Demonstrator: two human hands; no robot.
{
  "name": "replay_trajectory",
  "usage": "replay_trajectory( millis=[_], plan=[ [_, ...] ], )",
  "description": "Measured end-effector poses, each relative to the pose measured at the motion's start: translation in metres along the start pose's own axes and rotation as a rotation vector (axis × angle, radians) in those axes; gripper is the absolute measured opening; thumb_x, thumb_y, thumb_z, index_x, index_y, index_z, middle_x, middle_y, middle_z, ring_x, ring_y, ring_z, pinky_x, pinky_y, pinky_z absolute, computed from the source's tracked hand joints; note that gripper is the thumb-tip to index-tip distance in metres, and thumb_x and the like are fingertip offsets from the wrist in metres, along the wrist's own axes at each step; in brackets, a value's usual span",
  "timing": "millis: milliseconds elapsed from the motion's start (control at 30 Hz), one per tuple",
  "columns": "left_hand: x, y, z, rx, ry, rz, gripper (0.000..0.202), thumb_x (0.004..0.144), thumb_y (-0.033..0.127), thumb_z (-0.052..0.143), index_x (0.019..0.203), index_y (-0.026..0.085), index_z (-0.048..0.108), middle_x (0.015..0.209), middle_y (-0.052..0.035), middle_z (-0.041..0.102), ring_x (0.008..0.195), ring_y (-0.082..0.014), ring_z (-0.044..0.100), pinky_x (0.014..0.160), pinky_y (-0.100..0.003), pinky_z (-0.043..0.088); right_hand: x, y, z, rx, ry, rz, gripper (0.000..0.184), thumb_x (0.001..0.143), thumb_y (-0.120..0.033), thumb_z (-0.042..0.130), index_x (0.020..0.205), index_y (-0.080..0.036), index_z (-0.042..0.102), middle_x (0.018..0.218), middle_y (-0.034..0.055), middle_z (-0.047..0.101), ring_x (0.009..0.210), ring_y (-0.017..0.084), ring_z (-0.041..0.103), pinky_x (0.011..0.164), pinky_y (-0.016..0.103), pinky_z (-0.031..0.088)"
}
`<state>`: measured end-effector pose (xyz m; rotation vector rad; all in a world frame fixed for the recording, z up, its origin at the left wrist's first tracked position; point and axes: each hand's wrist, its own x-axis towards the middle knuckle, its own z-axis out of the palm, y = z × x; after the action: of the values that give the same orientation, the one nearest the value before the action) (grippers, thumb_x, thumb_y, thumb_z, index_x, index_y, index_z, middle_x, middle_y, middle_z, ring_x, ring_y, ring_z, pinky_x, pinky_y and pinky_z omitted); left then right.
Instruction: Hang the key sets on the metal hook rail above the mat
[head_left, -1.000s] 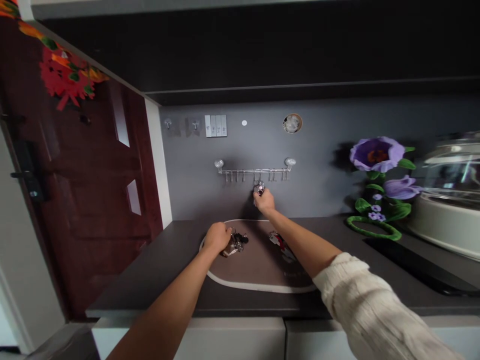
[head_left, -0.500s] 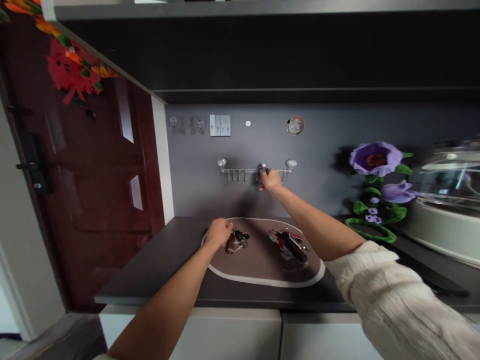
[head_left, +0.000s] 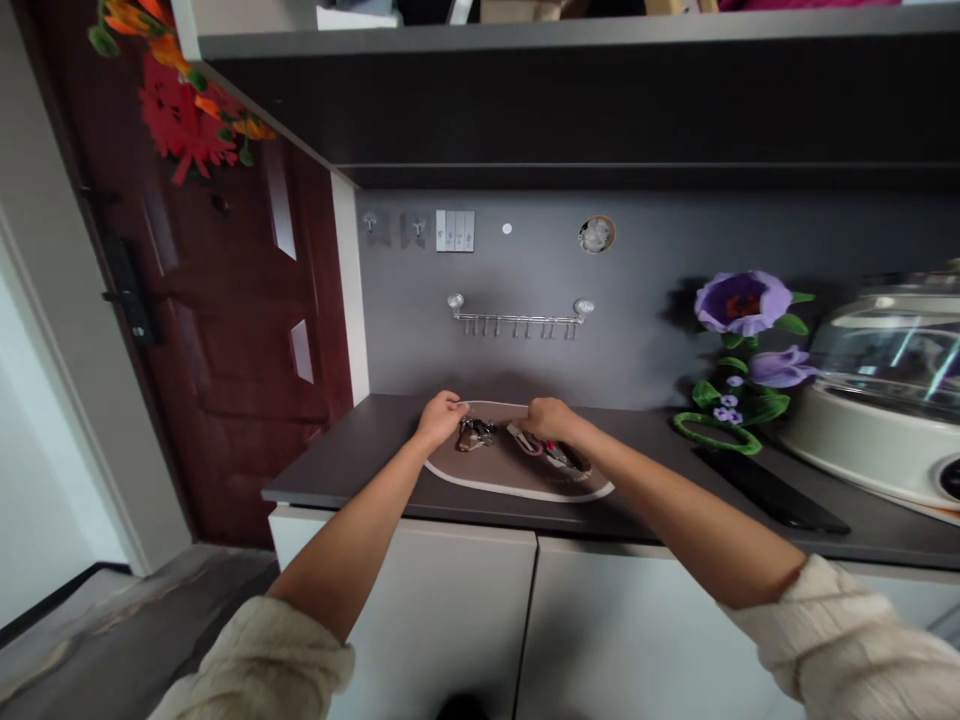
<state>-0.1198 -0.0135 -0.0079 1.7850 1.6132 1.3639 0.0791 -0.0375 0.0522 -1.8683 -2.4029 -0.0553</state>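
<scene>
An oval brown mat point(head_left: 491, 476) with a pale rim lies on the dark counter, with keys on it. My left hand point(head_left: 437, 418) is at the mat's back left, thumb and fingertips pressed together; what they pinch, if anything, is too small to make out. Just right of it lies a bunch of keys point(head_left: 474, 432) with a brown fob. Over the back right of the mat, my right hand point(head_left: 551, 418) is closed on a bunch of keys point(head_left: 523, 440) with a whitish piece and a pinkish loop, its fingertips partly hidden. More keys point(head_left: 559, 455), with a red piece, lie below that hand.
Above the mat a hook rail point(head_left: 517, 319) is fixed to the grey wall. Purple artificial flowers point(head_left: 742, 302), a black flat object point(head_left: 776, 492) and a white appliance with a clear lid point(head_left: 870, 415) stand to the right. A shelf point(head_left: 525, 105) overhangs the counter.
My right hand has come down from the hook rail to the keys on the mat. My left hand stays by the mat's left side. The view has shifted, showing more of the cabinet below.
</scene>
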Motion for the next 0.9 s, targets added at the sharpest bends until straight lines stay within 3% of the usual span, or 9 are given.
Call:
replay_trajectory(
  millis=[67, 167, 200, 333, 433, 633, 900],
  plan=[
    [-0.006, 0.015, -0.007, -0.13, -0.119, 0.042, 0.027, 0.064, 0.037, 0.06, 0.08, 0.015, 0.054, 0.071, -0.0014, 0.056, 0.062, -0.0105, 0.051, 0.06, -0.022, 0.038, -0.013, 0.005, -0.022, 0.131, -0.132, -0.171, 0.036, 0.065, -0.044, 0.058, 0.074, -0.009, 0.065, 0.073, 0.0108, 0.063, 0.069, 0.018, 0.057, 0.059, 0.024, 0.038],
    [-0.013, 0.047, -0.022, -0.307, -0.396, 0.121, 0.035, 0.059, 0.047, 0.063, 0.07, 0.016, 0.05, 0.057, 0.0036, 0.046, 0.052, -0.0075, 0.044, 0.054, -0.022, 0.036, -0.031, 0.014, -0.05, 0.615, -0.476, -0.36, 0.038, 0.062, -0.048, 0.061, 0.079, -0.014, 0.059, 0.072, 0.0036, 0.06, 0.06, 0.01, 0.052, 0.056, 0.021, 0.038],
    [-0.014, 0.057, -0.027, -0.37, -0.474, 0.142, 0.037, 0.06, 0.05, 0.062, 0.066, 0.016, 0.048, 0.054, 0.0042, 0.043, 0.05, -0.0068, 0.042, 0.053, -0.022, 0.037, -0.035, 0.017, -0.055, 0.77, -0.518, -0.379, 0.038, 0.062, -0.05, 0.061, 0.074, -0.014, 0.056, 0.067, 0.0021, 0.058, 0.056, 0.008, 0.049, 0.054, 0.021, 0.037],
    [-0.016, 0.083, -0.036, -0.499, -0.572, 0.057, 0.056, 0.067, 0.071, 0.029, 0.049, 0.018, 0.031, 0.042, 0.004, 0.027, 0.041, -0.0063, 0.032, 0.046, -0.024, 0.034, -0.04, 0.027, -0.047, 1.29, -0.348, -0.298, 0.056, 0.069, -0.071, 0.026, 0.051, -0.018, 0.032, 0.042, -0.0051, 0.032, 0.037, 0.005, 0.026, 0.039, 0.019, 0.026],
    [-0.018, 0.077, -0.031, -0.461, -0.554, -0.055, 0.06, 0.062, 0.076, 0.008, 0.045, 0.02, 0.023, 0.038, 0.0027, 0.02, 0.038, -0.0079, 0.03, 0.041, -0.025, 0.029, -0.04, 0.032, -0.023, 1.46, -0.211, -0.199, 0.059, 0.067, -0.074, 0.007, 0.047, -0.02, 0.018, 0.038, -0.0063, 0.017, 0.036, 0.006, 0.015, 0.036, 0.02, 0.02],
    [-0.032, 0.043, -0.017, -0.468, -0.587, -0.185, 0.062, 0.058, 0.077, 0.003, 0.043, 0.021, 0.024, 0.035, 0.0005, 0.023, 0.037, -0.009, 0.032, 0.039, -0.026, 0.029, -0.047, 0.038, 0.017, 1.539, -0.237, -0.09, 0.059, 0.064, -0.076, 0.007, 0.047, -0.021, 0.015, 0.037, -0.0061, 0.015, 0.035, 0.006, 0.013, 0.035, 0.02, 0.017],
    [-0.024, 0.047, -0.024, -0.473, -0.582, -0.153, 0.061, 0.063, 0.076, 0.009, 0.044, 0.02, 0.023, 0.036, 0.0036, 0.017, 0.035, -0.0068, 0.023, 0.039, -0.024, 0.023, -0.041, 0.036, 0.004, 1.526, -0.198, -0.111, 0.059, 0.066, -0.075, 0.008, 0.046, -0.021, 0.019, 0.036, -0.007, 0.015, 0.033, 0.005, 0.014, 0.034, 0.02, 0.017]
  ],
)
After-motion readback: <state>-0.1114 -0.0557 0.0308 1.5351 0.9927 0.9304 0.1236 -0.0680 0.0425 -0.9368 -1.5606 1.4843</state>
